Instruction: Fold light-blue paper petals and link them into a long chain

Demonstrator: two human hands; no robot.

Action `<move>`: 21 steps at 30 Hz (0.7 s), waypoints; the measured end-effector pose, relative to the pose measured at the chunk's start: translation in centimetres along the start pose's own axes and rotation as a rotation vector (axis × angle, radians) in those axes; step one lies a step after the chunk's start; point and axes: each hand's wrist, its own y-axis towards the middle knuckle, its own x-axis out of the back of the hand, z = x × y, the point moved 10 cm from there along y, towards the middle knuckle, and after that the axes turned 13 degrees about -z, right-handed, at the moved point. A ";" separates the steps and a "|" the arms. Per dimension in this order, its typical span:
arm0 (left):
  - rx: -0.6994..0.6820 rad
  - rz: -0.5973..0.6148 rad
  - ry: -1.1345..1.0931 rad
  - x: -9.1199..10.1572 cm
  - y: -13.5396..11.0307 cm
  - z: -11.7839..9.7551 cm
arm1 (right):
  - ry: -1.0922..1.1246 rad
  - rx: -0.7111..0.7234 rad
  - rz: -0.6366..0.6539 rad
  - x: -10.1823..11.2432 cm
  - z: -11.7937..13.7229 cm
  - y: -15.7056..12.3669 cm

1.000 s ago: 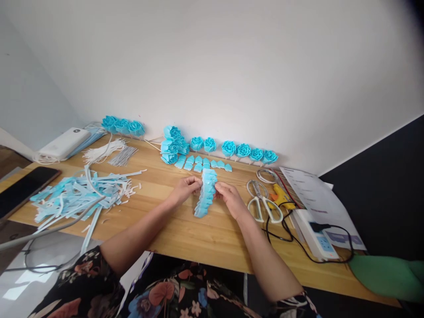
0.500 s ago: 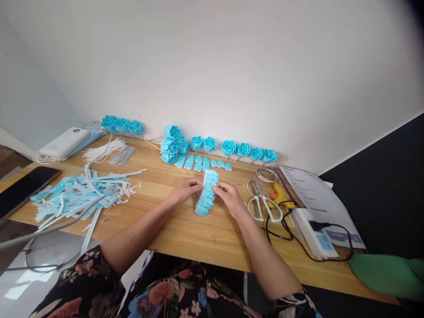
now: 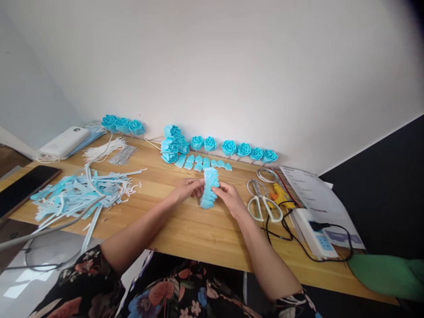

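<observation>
Between my two hands is a light blue strip of overlapping pointed petals [image 3: 210, 187], curved and held roughly upright above the table. My left hand [image 3: 189, 189] pinches its left edge near the middle, the fingertips partly behind it. On the other side my right hand [image 3: 228, 197] grips the right edge, thumb toward me. Just beyond the strip lie loose cut blue petals [image 3: 198, 162] in small groups. Behind those stand single blue roses [image 3: 243, 149] along the wall, and a bunch of blue roses [image 3: 172, 143] lies to their left.
Blue and white offcut strips [image 3: 82, 194] are heaped at the left, near a phone [image 3: 26, 187] and a white power bank [image 3: 64, 143]. To the right are scissors [image 3: 265, 205], a yellow glue gun [image 3: 281, 196], a power strip [image 3: 316, 236] with a black cable, and printed paper [image 3: 318, 198].
The petal strip has bent into a stronger curve, and its lower end has risen and shifted right. Both hands keep hold of it; my left fingers have curled further behind it.
</observation>
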 end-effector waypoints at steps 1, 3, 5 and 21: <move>-0.012 -0.001 0.033 0.0 0.0 0.0 | -0.005 0.006 -0.001 0.1 0.0 0.0; -0.046 -0.007 0.069 0.1 0.1 -0.1 | -0.025 0.016 0.006 0.1 -0.1 0.0; -0.072 -0.011 0.060 0.2 0.1 -0.2 | -0.055 0.022 0.012 0.1 -0.2 0.1; -0.044 0.017 -0.032 -0.2 -0.1 -0.4 | -0.078 -0.003 -0.011 0.1 -0.2 0.0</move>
